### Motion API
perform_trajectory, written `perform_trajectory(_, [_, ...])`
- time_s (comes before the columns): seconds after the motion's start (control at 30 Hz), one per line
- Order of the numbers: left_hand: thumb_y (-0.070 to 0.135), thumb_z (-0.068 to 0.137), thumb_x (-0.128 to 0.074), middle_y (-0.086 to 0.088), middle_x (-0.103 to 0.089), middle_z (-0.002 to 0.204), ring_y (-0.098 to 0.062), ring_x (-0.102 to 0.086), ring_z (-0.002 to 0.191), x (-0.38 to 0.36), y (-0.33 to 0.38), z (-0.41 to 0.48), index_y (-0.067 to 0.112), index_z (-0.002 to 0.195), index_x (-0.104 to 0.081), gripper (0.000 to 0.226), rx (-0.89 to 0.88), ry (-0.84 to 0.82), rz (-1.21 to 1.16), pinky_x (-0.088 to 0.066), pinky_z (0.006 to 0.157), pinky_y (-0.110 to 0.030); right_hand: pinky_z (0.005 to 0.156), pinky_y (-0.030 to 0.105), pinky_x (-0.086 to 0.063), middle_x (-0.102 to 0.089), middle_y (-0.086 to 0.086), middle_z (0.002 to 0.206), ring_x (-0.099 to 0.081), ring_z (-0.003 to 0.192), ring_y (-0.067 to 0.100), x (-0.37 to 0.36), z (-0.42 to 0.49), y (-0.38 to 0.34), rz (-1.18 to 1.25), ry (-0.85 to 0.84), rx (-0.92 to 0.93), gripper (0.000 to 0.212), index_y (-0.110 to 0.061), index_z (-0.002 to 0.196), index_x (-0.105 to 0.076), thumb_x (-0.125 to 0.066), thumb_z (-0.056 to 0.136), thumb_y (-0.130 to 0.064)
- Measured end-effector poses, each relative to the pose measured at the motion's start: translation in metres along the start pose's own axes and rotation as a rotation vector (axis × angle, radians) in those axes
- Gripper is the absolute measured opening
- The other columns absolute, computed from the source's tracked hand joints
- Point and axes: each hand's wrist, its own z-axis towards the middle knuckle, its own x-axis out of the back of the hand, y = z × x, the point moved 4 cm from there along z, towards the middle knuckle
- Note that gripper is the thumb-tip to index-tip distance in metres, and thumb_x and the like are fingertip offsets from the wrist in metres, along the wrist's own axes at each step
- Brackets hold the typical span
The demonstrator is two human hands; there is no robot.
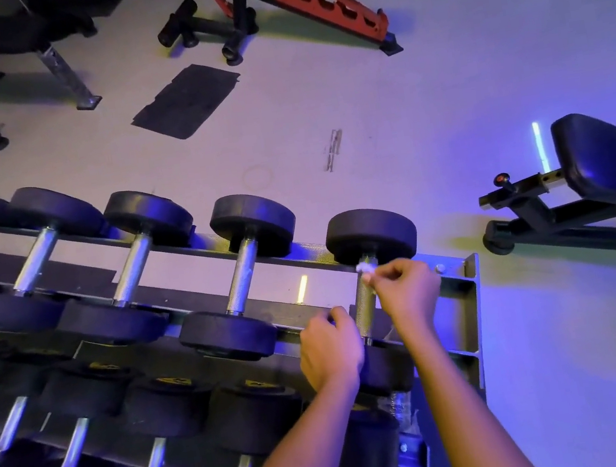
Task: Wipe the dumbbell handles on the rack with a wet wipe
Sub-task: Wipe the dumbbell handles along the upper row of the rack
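A tiered metal rack [469, 281] holds rows of black dumbbells with knurled steel handles. The rightmost dumbbell on the top row has its handle [365, 304] between my two hands. My right hand [407, 290] pinches a small crumpled white wet wipe [366, 270] against the top of that handle, just under the far weight head [370, 236]. My left hand [331, 349] grips the near weight head of the same dumbbell, its fingers curled over the edge. The neighbouring handle [243, 279] stands to the left.
Lower rack rows carry several more dumbbells [145, 409]. A padded bench [608, 164] stands to the right of the rack. A red-framed bench [331, 1] and a dark floor mat [186, 99] lie beyond, on the pale floor.
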Motion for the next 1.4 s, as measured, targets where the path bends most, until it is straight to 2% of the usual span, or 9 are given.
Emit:
perform_trajectory(0.17, [0.033, 0.099, -0.041, -0.001, -0.064, 0.078, -0.007, -0.055, 0.065, 0.000, 0.000, 0.000, 0.017, 0.084, -0.066, 0.033, 0.003, 0.005, 0.011, -0.037, 0.050, -0.021, 0.064, 0.024, -0.032, -0.071, 0.000, 0.069, -0.064, 0.072, 0.021, 0.001, 0.010, -0.005, 0.031, 0.014, -0.019, 0.020, -0.017, 0.074, -0.075, -0.080, 0.074, -0.036])
perform_trajectory(0.27, [0.033, 0.099, -0.041, -0.001, -0.064, 0.079, -0.007, -0.055, 0.066, 0.000, 0.000, 0.000, 0.019, 0.085, -0.065, 0.032, -0.001, 0.010, 0.020, -0.038, 0.051, -0.021, 0.058, 0.028, -0.040, -0.068, -0.003, 0.065, -0.063, 0.069, 0.021, 0.001, -0.014, 0.013, -0.010, -0.023, -0.060, 0.029, -0.017, 0.065, -0.069, -0.080, 0.073, -0.042])
perform_trajectory(0.37, [0.034, 0.099, -0.041, 0.000, -0.063, 0.080, -0.007, -0.054, 0.067, -0.001, 0.000, 0.000, 0.019, 0.088, -0.065, 0.030, -0.001, 0.013, 0.032, -0.036, 0.051, -0.021, 0.060, 0.029, -0.045, -0.067, -0.005, 0.064, -0.064, 0.068, 0.019, 0.001, -0.039, 0.030, 0.007, -0.067, -0.088, 0.028, -0.019, 0.061, -0.064, -0.084, 0.070, -0.036])
perform_trajectory(0.53, [0.033, 0.099, -0.041, 0.002, -0.060, 0.078, -0.005, -0.049, 0.061, 0.000, 0.001, 0.001, 0.017, 0.090, -0.067, 0.032, 0.001, 0.018, 0.052, -0.032, 0.048, -0.018, 0.064, 0.034, -0.055, -0.070, -0.004, 0.062, -0.068, 0.065, 0.019, -0.003, -0.028, 0.030, 0.121, -0.046, -0.161, 0.023, -0.017, 0.064, -0.070, -0.087, 0.065, -0.033])
perform_trajectory(0.67, [0.033, 0.099, -0.041, 0.001, -0.062, 0.078, -0.005, -0.052, 0.063, 0.000, 0.001, 0.001, 0.017, 0.088, -0.067, 0.032, 0.000, 0.010, 0.046, -0.033, 0.047, -0.018, 0.072, 0.032, -0.055, -0.072, 0.002, 0.070, -0.068, 0.072, 0.020, -0.005, 0.006, 0.006, 0.179, 0.058, -0.147, 0.021, -0.016, 0.077, -0.075, -0.084, 0.067, -0.032])
perform_trajectory(0.8, [0.033, 0.099, -0.041, 0.001, -0.061, 0.076, -0.006, -0.052, 0.062, -0.001, -0.001, 0.002, 0.016, 0.088, -0.067, 0.033, 0.006, 0.010, 0.047, -0.034, 0.048, -0.019, 0.067, 0.026, -0.049, -0.072, 0.005, 0.069, -0.065, 0.069, 0.022, -0.007, 0.016, -0.003, 0.214, 0.106, -0.144, 0.017, -0.014, 0.075, -0.075, -0.084, 0.069, -0.027])
perform_trajectory(1.03, [0.035, 0.098, -0.041, -0.001, -0.065, 0.079, -0.009, -0.058, 0.069, -0.003, -0.002, 0.002, 0.017, 0.086, -0.067, 0.034, 0.007, 0.010, 0.035, -0.046, 0.057, -0.024, 0.073, 0.028, -0.050, -0.068, 0.003, 0.068, -0.063, 0.071, 0.024, -0.004, 0.018, 0.000, 0.175, 0.151, -0.088, 0.005, -0.013, 0.076, -0.074, -0.077, 0.075, -0.017])
perform_trajectory(1.23, [0.034, 0.098, -0.040, -0.001, -0.064, 0.079, -0.008, -0.055, 0.065, -0.001, -0.001, 0.001, 0.016, 0.086, -0.067, 0.035, 0.007, 0.010, 0.054, -0.039, 0.053, -0.023, 0.074, 0.030, -0.054, -0.070, 0.005, 0.068, -0.068, 0.073, 0.024, -0.007, 0.022, 0.007, 0.226, 0.068, -0.135, 0.011, -0.017, 0.071, -0.071, -0.081, 0.072, -0.021])
perform_trajectory(1.4, [0.032, 0.099, -0.040, -0.002, -0.062, 0.078, -0.007, -0.051, 0.062, 0.001, 0.001, 0.000, 0.016, 0.082, -0.065, 0.034, 0.005, 0.001, 0.055, -0.035, 0.051, -0.023, 0.059, 0.024, -0.043, -0.062, 0.001, 0.050, -0.054, 0.052, 0.014, 0.008, 0.013, 0.010, 0.069, -0.178, -0.079, 0.029, -0.014, 0.048, -0.065, -0.079, 0.072, -0.021])
